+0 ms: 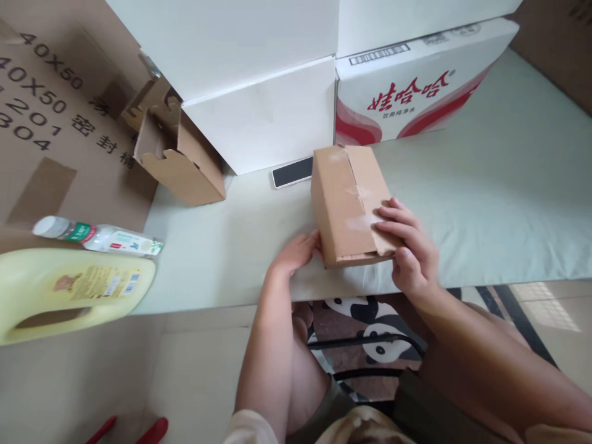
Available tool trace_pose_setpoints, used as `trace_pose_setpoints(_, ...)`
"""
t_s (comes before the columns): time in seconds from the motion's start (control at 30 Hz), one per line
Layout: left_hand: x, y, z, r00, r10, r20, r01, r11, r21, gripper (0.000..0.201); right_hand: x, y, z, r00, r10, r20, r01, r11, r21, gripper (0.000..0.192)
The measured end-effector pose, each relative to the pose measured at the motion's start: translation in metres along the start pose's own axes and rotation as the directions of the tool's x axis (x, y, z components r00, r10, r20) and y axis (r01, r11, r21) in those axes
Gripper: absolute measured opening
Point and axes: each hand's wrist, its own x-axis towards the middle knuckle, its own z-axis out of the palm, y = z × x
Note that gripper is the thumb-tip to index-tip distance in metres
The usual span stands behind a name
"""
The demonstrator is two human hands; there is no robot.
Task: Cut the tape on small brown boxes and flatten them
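A closed brown cardboard box (pixel 340 209) stands on the pale green cloth-covered table, its top flaps meeting in a seam with torn patches. My right hand (pixel 411 246) grips its near right corner, fingers on the top and thumb at the near edge, by a slightly raised bit of flap. My left hand (pixel 298 253) is at the lower left side of the box. Its fingertips are partly hidden against the cardboard. Behind the box lies a phone (pixel 293 172) with a dark screen, partly covered by it.
An open brown carton (pixel 185 166) stands at the left. Beyond it are a large printed cardboard box (pixel 41 179), a clear bottle (pixel 106 239) and a yellow jug (pixel 106 283). White boxes (pixel 259 117) and a red-and-white carton (pixel 416 98) line the back of the table (pixel 509 203).
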Motion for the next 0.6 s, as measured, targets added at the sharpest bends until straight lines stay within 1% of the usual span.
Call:
trace_pose_setpoints(0.1, -0.001, 0.004, -0.001, 0.998, 0.019, 0.053, -0.019, 1.0, 0.007, 0.035, 0.002, -0.001, 0.0, 0.996, -0.021, 0.083, 0.02, 1.0, 0.002, 0.034)
trace_pose_setpoints(0.17, -0.002, 0.008, -0.001, 0.998, 0.009, 0.064, -0.01, 1.0, 0.003, 0.028, 0.002, -0.001, 0.002, 0.991, -0.014, 0.135, 0.014, 1.0, -0.002, 0.034)
trace_pose_setpoints(0.3, -0.004, 0.019, -0.001, 0.998, -0.042, 0.042, 0.042, 0.999, 0.01, 0.027, 0.001, 0.0, 0.007, 0.987, -0.022, 0.161, 0.023, 1.0, -0.001, 0.036)
trace_pose_setpoints(0.43, -0.005, 0.028, -0.001, 0.999, -0.036, 0.025, 0.036, 0.999, 0.027, 0.027, 0.0, 0.001, 0.009, 0.982, -0.027, 0.185, 0.031, 0.999, -0.018, 0.036)
trace_pose_setpoints(0.6, -0.002, 0.029, -0.001, 1.0, -0.008, 0.012, 0.008, 0.999, 0.04, 0.027, -0.001, 0.002, 0.008, 0.983, -0.014, 0.181, 0.016, 1.0, -0.01, 0.036)
